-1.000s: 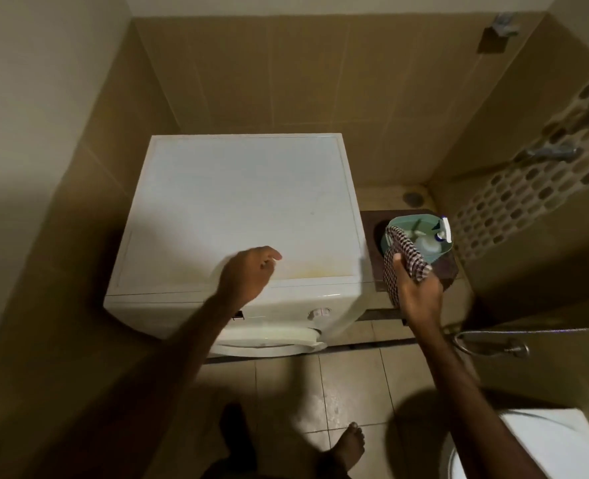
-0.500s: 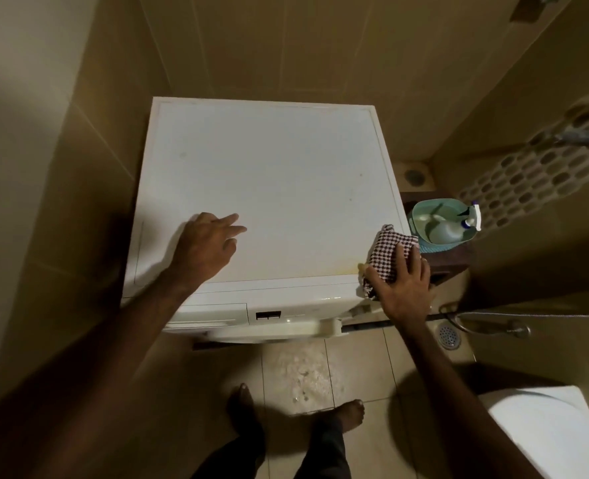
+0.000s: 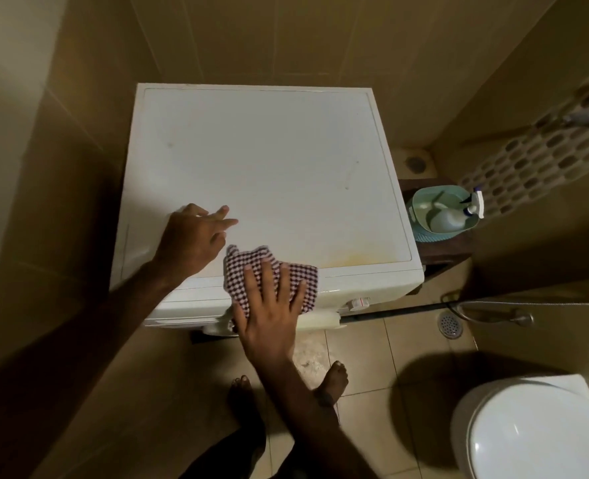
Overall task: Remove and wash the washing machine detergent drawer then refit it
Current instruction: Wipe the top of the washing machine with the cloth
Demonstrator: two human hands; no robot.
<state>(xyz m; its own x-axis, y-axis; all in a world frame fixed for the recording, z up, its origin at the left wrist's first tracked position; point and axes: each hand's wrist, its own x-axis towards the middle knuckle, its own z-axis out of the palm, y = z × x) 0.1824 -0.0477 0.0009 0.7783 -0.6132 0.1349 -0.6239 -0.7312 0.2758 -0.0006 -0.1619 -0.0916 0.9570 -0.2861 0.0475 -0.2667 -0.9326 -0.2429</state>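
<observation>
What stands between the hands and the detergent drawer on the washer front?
Only the checked cloth, pressed flat under the right hand at the washer's front edge. The left hand rests bare on top; the drawer front is barely visible.

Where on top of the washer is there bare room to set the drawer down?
The washing machine top is bare from the back wall to mid-depth and along its right edge. The front is crowded: left hand beside the right hand, which presses the checked cloth.
</observation>
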